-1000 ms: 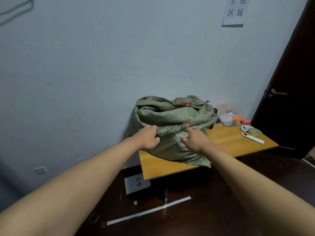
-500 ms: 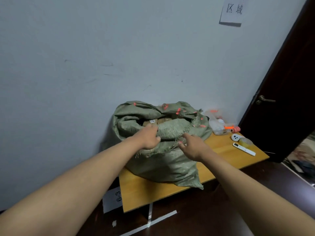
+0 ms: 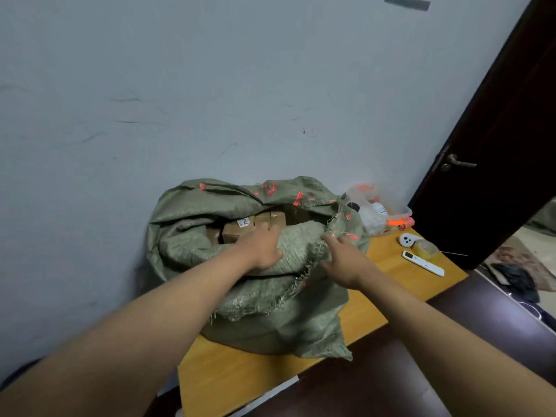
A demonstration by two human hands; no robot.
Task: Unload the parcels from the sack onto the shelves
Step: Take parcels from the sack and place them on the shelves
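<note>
Sack (image 3: 270, 311) on table (image 3: 240, 383), both hands gripping its folded rim, left hand (image 3: 261, 248), right hand (image 3: 343, 260), parcels (image 3: 240, 230) inside

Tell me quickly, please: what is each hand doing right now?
Left hand: grips the front rim of the green sack, folding it down.
Right hand: pinches the sack's frayed edge further right.

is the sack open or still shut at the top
Open. The green sack gapes at its mouth, brown cardboard parcels showing inside, while the left hand and right hand hold its front rim down.
</note>
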